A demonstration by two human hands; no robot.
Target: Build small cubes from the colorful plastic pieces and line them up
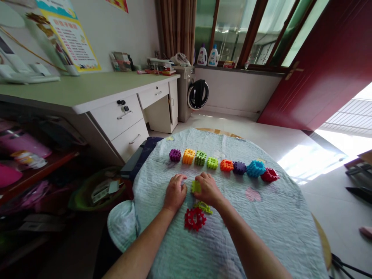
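My right hand [208, 188] grips a yellow-green plastic piece [195, 186] between thumb and fingers, low over the cloth. To its left, my left hand [174, 193] rests near the cloth with thumb and forefinger apart, holding nothing I can see. Just below the hands lie a flat lime-green piece [205, 208] and red toothed panels [195, 219], close together. Beyond my hands runs a row of cube-like blocks: purple [175, 155], yellow-orange [188, 156], green [200, 158], lime [212, 163], orange [226, 166], dark purple [240, 168], blue [255, 169] and red [270, 175].
A pale green cloth [267, 217] with folds covers the round table. A desk with drawers [122, 116] stands to the left, a washing machine [186, 93] behind it. A basket [95, 193] sits on the floor at left; a red door [314, 66] is at right.
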